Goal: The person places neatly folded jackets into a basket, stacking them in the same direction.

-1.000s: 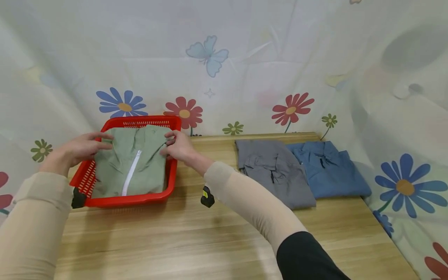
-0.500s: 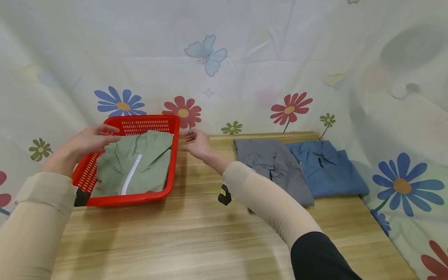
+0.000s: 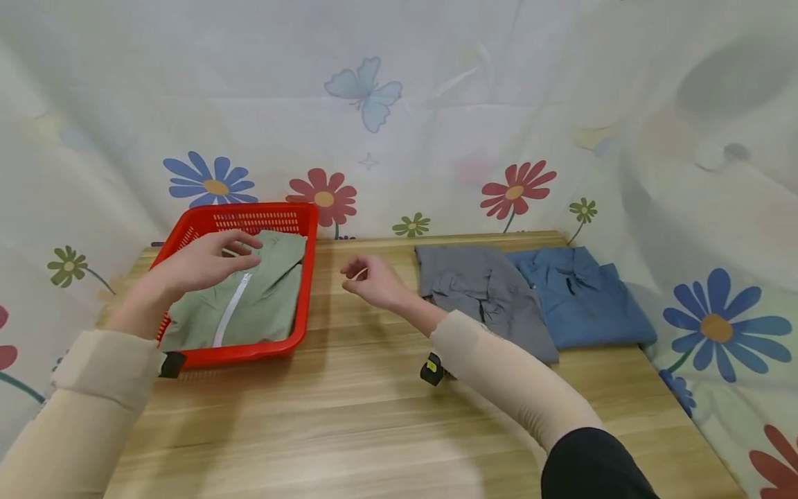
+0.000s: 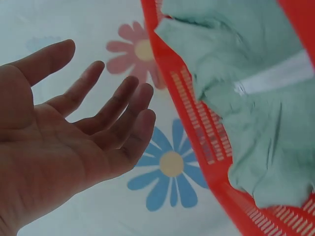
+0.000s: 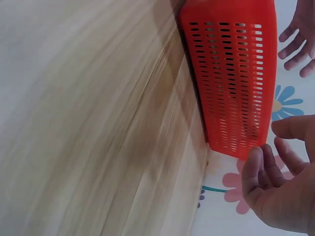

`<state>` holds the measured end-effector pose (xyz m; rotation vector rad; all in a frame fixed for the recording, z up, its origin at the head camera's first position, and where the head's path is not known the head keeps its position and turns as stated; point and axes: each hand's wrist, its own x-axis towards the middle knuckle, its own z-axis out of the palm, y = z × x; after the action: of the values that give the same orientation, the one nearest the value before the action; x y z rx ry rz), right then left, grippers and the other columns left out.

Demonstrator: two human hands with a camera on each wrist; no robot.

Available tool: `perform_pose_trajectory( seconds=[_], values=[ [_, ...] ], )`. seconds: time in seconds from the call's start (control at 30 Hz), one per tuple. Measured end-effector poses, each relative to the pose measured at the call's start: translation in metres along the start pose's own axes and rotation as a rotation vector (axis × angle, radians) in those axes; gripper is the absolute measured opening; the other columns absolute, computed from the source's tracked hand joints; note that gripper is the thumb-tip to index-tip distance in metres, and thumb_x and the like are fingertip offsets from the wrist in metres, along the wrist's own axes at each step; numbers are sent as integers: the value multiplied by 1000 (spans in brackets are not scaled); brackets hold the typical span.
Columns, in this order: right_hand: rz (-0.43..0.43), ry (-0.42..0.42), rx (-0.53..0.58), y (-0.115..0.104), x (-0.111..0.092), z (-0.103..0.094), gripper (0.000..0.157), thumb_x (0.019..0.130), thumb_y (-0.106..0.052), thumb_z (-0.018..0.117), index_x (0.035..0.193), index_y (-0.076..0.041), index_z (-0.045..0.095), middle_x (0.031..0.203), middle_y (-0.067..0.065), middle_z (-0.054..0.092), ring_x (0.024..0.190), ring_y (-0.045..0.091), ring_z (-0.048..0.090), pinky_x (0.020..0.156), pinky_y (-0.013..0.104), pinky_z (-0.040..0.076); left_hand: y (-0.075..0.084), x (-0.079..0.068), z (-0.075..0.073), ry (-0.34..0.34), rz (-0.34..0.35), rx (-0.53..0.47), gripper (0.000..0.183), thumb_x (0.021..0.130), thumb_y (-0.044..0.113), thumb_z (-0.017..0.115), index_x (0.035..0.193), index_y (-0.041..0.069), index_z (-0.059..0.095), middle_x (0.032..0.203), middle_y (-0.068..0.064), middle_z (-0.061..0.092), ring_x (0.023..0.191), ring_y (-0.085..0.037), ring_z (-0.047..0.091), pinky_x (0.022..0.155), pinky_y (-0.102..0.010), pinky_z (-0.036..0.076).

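Note:
A folded light green garment with a white zip lies inside the red plastic basket at the left of the table. Over the basket's left side hovers my left hand, fingers loosely bent and holding nothing; the left wrist view shows its palm bare. My right hand hangs above the table, to the right of the basket and apart from it. Its fingers are relaxed and slightly curved, with nothing between them, as the right wrist view also shows.
To the right, a folded grey garment partly overlaps a folded blue garment on the wooden table. A white curtain printed with flowers hangs behind the table and along its right side.
My right hand has left the green garment and the basket's right edge, moving right over the table. My left hand has shifted right, above the basket. The garments stay put.

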<state>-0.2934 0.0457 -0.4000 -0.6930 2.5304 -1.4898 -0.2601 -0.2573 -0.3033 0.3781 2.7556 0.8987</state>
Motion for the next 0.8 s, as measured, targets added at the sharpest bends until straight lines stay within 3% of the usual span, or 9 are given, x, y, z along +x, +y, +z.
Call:
perform_pose_trajectory(
  seconds=[0.17,0.37,0.6,0.8],
  values=[
    [-49,-23,-90,5,-21,-12,14,96,-6,70,110,-4,68,102,7,66,88,22,62,74,26,51,20,-4,18,0,40,-24,48,100,30,66,140,5,55,135,-23,58,119,-41,56,88,-51,57],
    [-74,-46,-195,11,-39,-29,11,96,-8,70,106,-5,68,96,4,67,84,20,64,70,28,53,42,-4,38,-7,29,-40,42,102,30,64,137,8,59,132,-19,60,117,-38,56,87,-49,56],
    [-35,-126,-312,25,-54,-53,16,99,-13,68,112,-4,68,97,3,67,86,20,65,74,31,53,56,-6,62,41,61,-107,33,103,26,63,131,8,62,126,-13,63,113,-33,57,93,-50,52],
    [6,-176,-386,28,-68,-69,23,101,-19,67,119,-4,67,109,8,68,96,21,64,83,39,54,70,-2,90,81,109,-189,35,103,25,64,132,8,61,127,-11,63,113,-32,58,93,-47,53]
  ],
)
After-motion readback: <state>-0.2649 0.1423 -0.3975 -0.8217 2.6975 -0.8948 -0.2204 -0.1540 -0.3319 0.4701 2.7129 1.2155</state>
